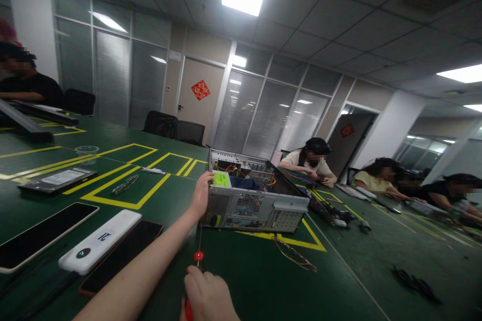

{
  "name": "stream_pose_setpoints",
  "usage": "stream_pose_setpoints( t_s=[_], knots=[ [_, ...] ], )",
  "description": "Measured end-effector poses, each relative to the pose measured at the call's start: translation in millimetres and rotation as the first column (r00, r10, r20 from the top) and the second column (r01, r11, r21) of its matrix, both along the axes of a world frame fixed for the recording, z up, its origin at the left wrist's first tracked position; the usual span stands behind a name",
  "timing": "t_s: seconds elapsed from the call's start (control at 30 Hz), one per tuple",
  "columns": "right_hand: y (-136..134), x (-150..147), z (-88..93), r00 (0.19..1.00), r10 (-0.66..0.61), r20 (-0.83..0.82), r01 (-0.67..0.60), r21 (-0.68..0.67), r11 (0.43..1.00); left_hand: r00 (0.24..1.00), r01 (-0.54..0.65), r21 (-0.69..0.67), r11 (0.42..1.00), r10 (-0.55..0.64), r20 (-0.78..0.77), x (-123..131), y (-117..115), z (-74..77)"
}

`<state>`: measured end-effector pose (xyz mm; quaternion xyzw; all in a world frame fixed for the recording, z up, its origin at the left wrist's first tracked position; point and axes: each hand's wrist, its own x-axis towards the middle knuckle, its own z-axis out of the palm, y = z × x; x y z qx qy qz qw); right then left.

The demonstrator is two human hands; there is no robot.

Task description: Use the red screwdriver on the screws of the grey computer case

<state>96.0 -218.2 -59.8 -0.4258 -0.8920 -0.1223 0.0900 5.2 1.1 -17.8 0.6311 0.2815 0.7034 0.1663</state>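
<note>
An open computer case [259,213] lies on its side on the table, its rear panel facing me and its loose wires and parts showing inside. My left hand [203,194] grips its near left corner, beside a power supply with a bright yellow-green label [222,179]. My right hand [211,293] is closed around a screwdriver [198,257] with a red and black handle. The screwdriver's thin shaft points away from me to the case's lower left corner. Whether the tip touches the case I cannot tell.
Left on the green table [241,281] lie a hard drive [58,180], phones [47,235], a white power bank [101,241] and a plastic cup [87,154]. A cable [295,256] lies right of the case. Several people work around the table.
</note>
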Motion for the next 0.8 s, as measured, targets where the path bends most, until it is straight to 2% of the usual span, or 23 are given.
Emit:
stream_pose_setpoints(
  t_s=[0.1, 0.2, 0.37, 0.6, 0.8],
  knots=[
    [-1, -1, -3.3, 0.999, 0.034, 0.019, -0.036, 0.078, 0.996, 1.0, 0.007, -0.004, 1.0, -0.007, -0.002, -1, -1, 0.5],
    [-1, -5, -13.2, 0.999, 0.013, 0.051, -0.019, 0.138, 0.99, 1.0, 0.005, -0.006, 1.0, -0.005, 0.002, -1, -1, 0.4],
    [1, -10, -22.5, 0.991, -0.072, 0.113, 0.073, 0.003, 0.997, 1.0, -0.008, -0.008, 1.0, 0.008, -0.006, 0, 0, -0.5],
    [3, -2, -10.9, 0.997, -0.055, -0.045, 0.052, -0.049, 0.997, 1.0, -0.008, -0.008, 1.0, 0.008, -0.003, 1, 0, -0.1],
    [-1, 4, 5.9, 0.988, -0.08, -0.131, 0.072, -0.065, 0.995, 1.0, -0.004, -0.008, 1.0, 0.004, -0.004, 0, 0, -0.3]
  ],
)
